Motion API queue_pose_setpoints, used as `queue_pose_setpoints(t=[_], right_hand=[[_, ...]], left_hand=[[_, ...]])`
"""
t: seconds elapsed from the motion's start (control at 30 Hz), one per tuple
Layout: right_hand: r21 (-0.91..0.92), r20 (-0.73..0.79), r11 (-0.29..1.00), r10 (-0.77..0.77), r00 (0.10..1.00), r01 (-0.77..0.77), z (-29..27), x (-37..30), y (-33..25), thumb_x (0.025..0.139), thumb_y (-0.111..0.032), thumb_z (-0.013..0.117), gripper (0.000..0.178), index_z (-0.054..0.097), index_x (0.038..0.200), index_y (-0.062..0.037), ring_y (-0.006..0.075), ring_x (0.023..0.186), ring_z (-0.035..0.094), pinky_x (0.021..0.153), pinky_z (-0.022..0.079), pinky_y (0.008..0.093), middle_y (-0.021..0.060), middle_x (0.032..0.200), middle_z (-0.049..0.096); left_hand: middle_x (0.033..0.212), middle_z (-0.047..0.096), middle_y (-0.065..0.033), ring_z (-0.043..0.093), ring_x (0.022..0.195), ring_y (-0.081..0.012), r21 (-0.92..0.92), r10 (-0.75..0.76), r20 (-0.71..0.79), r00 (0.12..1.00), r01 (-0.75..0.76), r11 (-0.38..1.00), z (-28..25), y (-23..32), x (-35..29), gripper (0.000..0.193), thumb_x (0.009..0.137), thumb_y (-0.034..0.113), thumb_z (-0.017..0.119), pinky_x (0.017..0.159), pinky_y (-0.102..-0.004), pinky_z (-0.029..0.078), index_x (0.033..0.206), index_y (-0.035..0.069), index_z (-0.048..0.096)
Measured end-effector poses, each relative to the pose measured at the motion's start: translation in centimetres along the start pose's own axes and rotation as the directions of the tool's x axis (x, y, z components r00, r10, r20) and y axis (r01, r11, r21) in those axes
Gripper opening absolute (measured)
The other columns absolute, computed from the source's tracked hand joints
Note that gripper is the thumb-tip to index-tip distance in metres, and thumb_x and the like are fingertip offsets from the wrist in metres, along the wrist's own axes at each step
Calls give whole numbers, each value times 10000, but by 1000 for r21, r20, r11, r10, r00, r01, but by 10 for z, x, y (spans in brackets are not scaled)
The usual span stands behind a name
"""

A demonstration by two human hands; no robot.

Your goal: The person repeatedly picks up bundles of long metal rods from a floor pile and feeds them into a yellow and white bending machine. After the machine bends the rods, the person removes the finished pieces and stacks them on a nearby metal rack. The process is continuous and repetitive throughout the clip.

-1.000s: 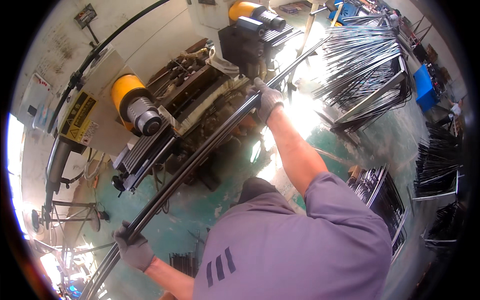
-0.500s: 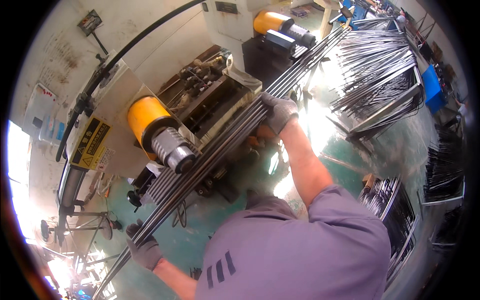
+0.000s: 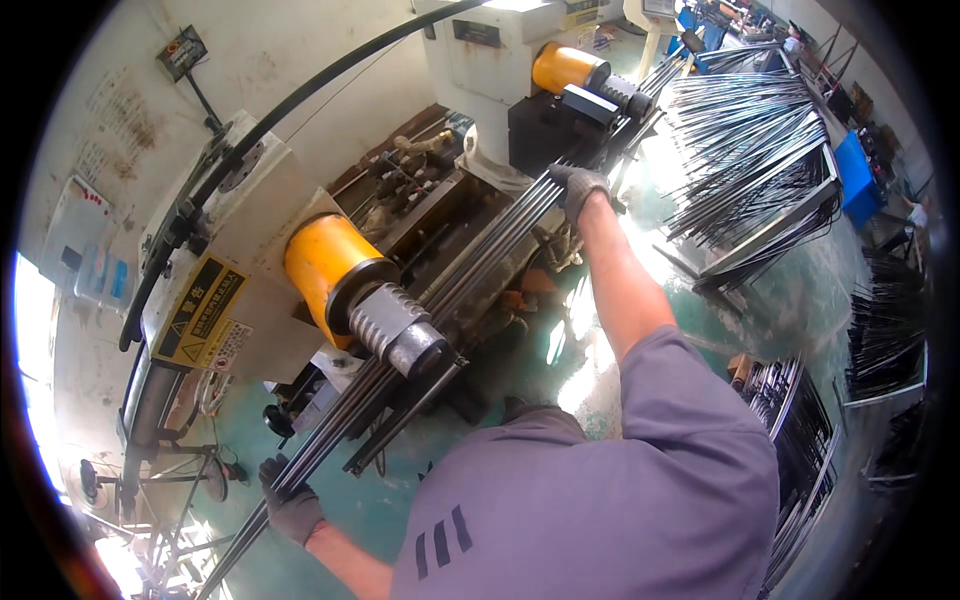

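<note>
My gloved right hand [image 3: 582,192] grips the far end of a bundle of long thin metal rods [image 3: 505,235]. Near the other end, my gloved left hand [image 3: 292,508] holds the same bundle from beneath, its fingertips showing past the far side. The rods slant from lower left to upper right along the front of a machine. They pass below a yellow cylinder with a ribbed metal head [image 3: 385,320], which hides part of them. Just in front of the rods, a dark narrow bar [image 3: 408,415] juts out from the machine.
A second yellow cylinder [image 3: 570,68] stands farther along the machine. A rack heaped with rods [image 3: 750,140] is at the right, and another rod stack [image 3: 795,430] sits beside my right side. A black hose [image 3: 300,95] arches over the machine. The floor [image 3: 350,510] is green.
The bundle has shifted inward toward the machine, now under the near ribbed head. My right hand has moved farther up and right with it; my left hand has barely moved. The dark bar has come into view.
</note>
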State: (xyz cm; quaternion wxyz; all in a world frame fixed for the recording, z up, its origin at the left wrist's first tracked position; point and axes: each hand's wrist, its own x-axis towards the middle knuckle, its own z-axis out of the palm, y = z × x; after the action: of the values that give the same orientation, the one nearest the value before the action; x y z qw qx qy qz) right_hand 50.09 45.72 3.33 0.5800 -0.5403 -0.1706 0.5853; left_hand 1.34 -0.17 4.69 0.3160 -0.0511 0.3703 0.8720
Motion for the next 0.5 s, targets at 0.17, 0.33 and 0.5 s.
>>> queue_pose_setpoints(t=[0.17, 0.33, 0.5], right_hand=[[113, 54, 988, 104, 993, -110, -12, 26, -3, 856, -130, 693, 147, 627, 859, 0, 207, 641, 639, 606, 559, 348, 79, 794, 661], [-34, -43, 999, -19, 999, 18, 21, -61, 36, 834, -127, 708, 191, 622, 918, 21, 235, 722, 663, 670, 569, 348, 109, 853, 678], [38, 188, 990, 124, 974, -134, 46, -134, 100, 770, -150, 761, 306, 656, 966, 60, 241, 786, 663, 738, 541, 344, 134, 905, 687]], left_hand=[[1238, 588, -155, 555, 1158, -273, 167, 27, -44, 999, -20, 986, -47, -4, 28, 322, 975, 122, 445, 1030, -404, 430, 1235, -42, 543], [1177, 614, -136, 569, 1125, -239, 250, -28, 18, 999, 22, 968, -33, -30, 15, 271, 971, 116, 464, 1007, -372, 426, 1185, -18, 563], [1186, 601, -146, 562, 1120, -254, 238, -139, 82, 987, 116, 964, -1, -61, 1, 292, 966, 130, 481, 1012, -390, 417, 1211, -19, 540]])
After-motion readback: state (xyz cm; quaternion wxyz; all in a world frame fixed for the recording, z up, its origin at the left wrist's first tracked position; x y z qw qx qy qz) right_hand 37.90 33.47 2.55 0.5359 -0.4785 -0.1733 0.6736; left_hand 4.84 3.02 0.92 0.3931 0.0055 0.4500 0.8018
